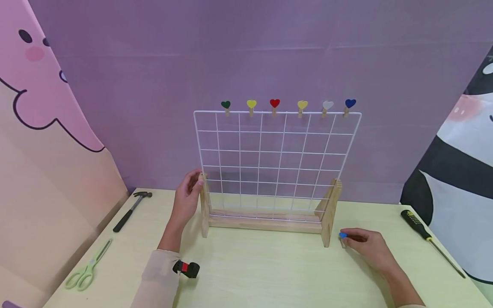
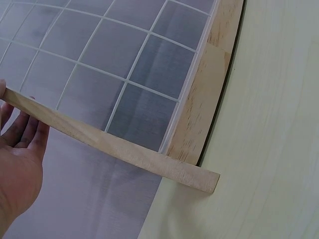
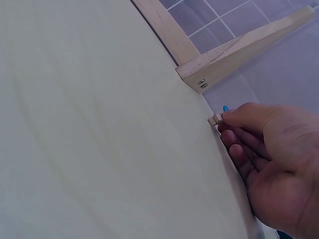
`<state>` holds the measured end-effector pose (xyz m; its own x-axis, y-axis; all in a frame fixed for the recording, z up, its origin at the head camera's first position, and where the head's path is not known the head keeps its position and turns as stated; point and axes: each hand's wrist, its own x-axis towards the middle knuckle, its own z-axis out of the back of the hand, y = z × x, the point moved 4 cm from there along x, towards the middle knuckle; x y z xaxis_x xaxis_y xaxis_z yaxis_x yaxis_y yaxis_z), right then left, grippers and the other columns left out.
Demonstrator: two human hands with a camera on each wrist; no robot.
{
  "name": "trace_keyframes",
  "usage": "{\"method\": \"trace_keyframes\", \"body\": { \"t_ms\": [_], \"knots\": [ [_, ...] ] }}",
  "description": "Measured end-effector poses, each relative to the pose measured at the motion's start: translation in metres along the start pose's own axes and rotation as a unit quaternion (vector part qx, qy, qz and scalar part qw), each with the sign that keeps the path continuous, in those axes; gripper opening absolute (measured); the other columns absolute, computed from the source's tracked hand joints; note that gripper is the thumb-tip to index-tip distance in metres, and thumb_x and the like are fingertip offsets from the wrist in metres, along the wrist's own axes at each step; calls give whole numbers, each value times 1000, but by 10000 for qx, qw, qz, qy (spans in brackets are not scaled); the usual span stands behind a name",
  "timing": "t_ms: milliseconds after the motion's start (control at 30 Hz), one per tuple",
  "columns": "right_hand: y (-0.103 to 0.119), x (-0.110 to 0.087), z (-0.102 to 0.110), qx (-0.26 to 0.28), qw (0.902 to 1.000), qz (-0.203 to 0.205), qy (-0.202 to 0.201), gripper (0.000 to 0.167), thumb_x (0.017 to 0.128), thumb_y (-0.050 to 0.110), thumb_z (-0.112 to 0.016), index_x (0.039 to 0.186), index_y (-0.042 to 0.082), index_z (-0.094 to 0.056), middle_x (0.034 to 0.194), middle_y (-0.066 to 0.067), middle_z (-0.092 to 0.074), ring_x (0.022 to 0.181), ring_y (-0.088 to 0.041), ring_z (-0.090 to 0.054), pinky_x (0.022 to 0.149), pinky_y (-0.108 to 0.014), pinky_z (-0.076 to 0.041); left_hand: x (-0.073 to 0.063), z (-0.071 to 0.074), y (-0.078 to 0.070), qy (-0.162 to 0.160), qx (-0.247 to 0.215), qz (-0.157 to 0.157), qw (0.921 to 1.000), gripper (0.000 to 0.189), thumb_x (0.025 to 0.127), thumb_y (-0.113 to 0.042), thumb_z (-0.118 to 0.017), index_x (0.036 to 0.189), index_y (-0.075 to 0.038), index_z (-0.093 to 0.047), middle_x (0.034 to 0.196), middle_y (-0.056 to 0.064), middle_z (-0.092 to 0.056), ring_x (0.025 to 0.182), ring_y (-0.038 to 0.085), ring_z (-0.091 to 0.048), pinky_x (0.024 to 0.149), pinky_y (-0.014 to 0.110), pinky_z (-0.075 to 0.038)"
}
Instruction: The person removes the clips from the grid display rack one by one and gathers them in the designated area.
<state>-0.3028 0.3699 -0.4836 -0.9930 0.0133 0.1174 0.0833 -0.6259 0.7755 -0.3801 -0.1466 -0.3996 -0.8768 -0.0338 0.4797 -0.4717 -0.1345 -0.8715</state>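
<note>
A white wire grid (image 1: 283, 152) stands upright in a wooden stand (image 1: 265, 224). My left hand (image 1: 186, 199) grips the upper end of the stand's left side post (image 2: 134, 157), thumb on one face and fingers behind. Just right of the stand, low over the table, my right hand (image 1: 369, 248) pinches a small wooden clothespin (image 3: 214, 119) with a blue heart (image 1: 343, 235) between thumb and fingers. Clothespins with hearts line the grid's top wire: dark green (image 1: 226, 105), yellow (image 1: 251, 104), red (image 1: 274, 103), another yellow (image 1: 302, 104), white (image 1: 328, 105) and dark blue (image 1: 350, 103).
On the pale table (image 1: 254, 269), a hammer (image 1: 132, 211) and green scissors (image 1: 88, 267) lie at the left. A black-handled screwdriver (image 1: 417, 223) lies near the right edge. Behind the table hangs a purple backdrop (image 1: 246, 55). A small black device (image 1: 186, 269) is on my left wrist.
</note>
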Motion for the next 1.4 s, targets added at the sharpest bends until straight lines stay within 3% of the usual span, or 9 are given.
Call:
{"method": "trace_keyframes", "body": {
  "t_ms": [533, 1033, 1267, 1400],
  "knots": [
    [-3, -1, -2, -461, 9989, -49, -97, 35, 96, 20, -74, 125, 1, -73, 121, -19, -75, 91, 22, -54, 77, -9, -50, 0, 0, -1, -3, 9, 70, 10000, 37, 108, -14, -54, 144, -6, -53, 138, 18, -63, 121, 7, -58, 101, 8, -45],
    [-3, -1, 2, -448, 9988, 119, -149, 36, 100, 22, -69, 129, -1, -70, 124, -21, -74, 93, 16, -62, 76, -7, -51, 0, -1, 1, 5, 48, 85, 10000, 38, 108, -13, -54, 145, -7, -53, 139, 18, -62, 120, 8, -57, 100, 7, -45],
    [-3, -1, 12, -247, 9997, -77, -22, 40, 102, 27, -67, 133, 2, -68, 123, -12, -76, 97, 10, -65, 78, -11, -53, 1, 0, 0, 22, 68, 139, 9999, 38, 108, -14, -54, 145, -8, -52, 140, 18, -61, 125, 19, -57, 100, 6, -45],
    [7, -2, 23, 81, 9999, -68, -66, 43, 102, 28, -66, 134, -1, -66, 115, 5, -78, 97, 10, -66, 78, -11, -54, 0, 0, 0, -16, 86, 172, 9998, 38, 107, -14, -55, 145, -8, -52, 140, 17, -60, 126, 21, -56, 98, 5, -45]
  ]
}}
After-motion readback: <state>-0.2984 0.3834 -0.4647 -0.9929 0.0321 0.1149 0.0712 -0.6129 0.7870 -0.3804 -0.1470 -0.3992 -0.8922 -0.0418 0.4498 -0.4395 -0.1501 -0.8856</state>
